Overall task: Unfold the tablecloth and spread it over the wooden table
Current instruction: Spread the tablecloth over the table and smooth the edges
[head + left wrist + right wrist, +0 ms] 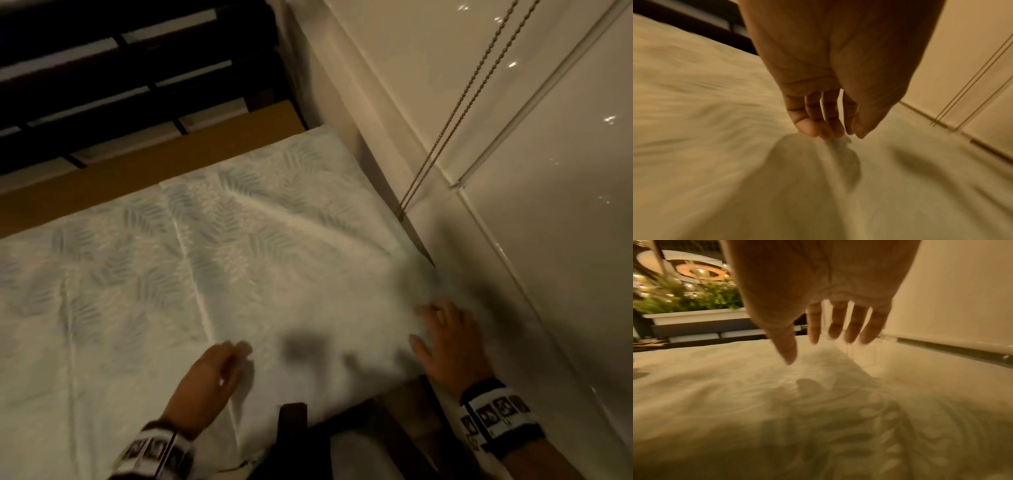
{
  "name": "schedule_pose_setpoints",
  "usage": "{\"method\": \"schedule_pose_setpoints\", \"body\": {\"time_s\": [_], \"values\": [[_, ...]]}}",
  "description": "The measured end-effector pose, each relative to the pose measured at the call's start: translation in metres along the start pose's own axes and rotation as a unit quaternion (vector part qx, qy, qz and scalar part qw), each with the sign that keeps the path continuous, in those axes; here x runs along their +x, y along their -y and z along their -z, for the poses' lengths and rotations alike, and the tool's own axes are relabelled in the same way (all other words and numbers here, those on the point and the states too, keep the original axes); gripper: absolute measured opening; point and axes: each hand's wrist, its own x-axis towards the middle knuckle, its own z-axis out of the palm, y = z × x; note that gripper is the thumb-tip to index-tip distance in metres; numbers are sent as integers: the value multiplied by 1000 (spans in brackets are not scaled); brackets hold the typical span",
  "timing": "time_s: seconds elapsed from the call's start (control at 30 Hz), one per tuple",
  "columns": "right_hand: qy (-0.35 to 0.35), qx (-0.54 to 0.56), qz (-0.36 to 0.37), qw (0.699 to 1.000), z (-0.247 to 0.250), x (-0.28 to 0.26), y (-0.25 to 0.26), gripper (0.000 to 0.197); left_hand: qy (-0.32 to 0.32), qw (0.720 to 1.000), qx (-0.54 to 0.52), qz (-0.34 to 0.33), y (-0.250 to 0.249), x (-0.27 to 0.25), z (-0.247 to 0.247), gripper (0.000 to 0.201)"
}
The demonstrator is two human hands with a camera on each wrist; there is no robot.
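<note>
The surface point(147, 178), a wooden table, shows only as a bare brown strip along its far edge; the rest lies under the tablecloth point(178, 274). To the right stands a glossy cream wall point(513, 171) with a beaded cord point(455, 113) hanging down it, and beyond the far edge are dark slats point(102, 68). The right wrist view also catches a white planter point(694, 318) of green foliage, blurred. The tablecloth is spread open across the surface, pale with a faint fern-leaf print, crossed by straight fold creases and a few soft wrinkles near the wall; its near edge drapes over the front. The left hand point(209, 380) hovers just above the cloth, its grip loose with fingers point(812, 113) hanging gently curled and holding nothing. The right hand point(445, 346) is over the cloth's near right corner, fingers point(855, 324) straight and spread, grasping nothing.
</note>
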Motion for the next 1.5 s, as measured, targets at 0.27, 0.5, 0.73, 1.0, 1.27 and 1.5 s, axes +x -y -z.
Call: {"method": "schedule_pose_setpoints", "body": {"time_s": [0.27,0.5,0.73,1.0,1.27,1.5], "values": [[213,11,156,964,-32,-20,47,33,-19,993,114,35,75,-144,-28,56],[262,-18,176,949,-30,2,53,15,-78,989,120,-43,78,-144,-41,20],[289,-51,121,948,-2,13,3,24,-43,990,133,20,66,-139,-45,15],[378,-24,170,910,-6,37,-20,29,-19,979,199,33,75,-134,-58,68],[275,85,137,948,40,151,33,36,-44,979,119,160,42,-34,26,39],[95,133,76,984,36,345,115,16,-145,959,117,215,76,147,144,20]]}}
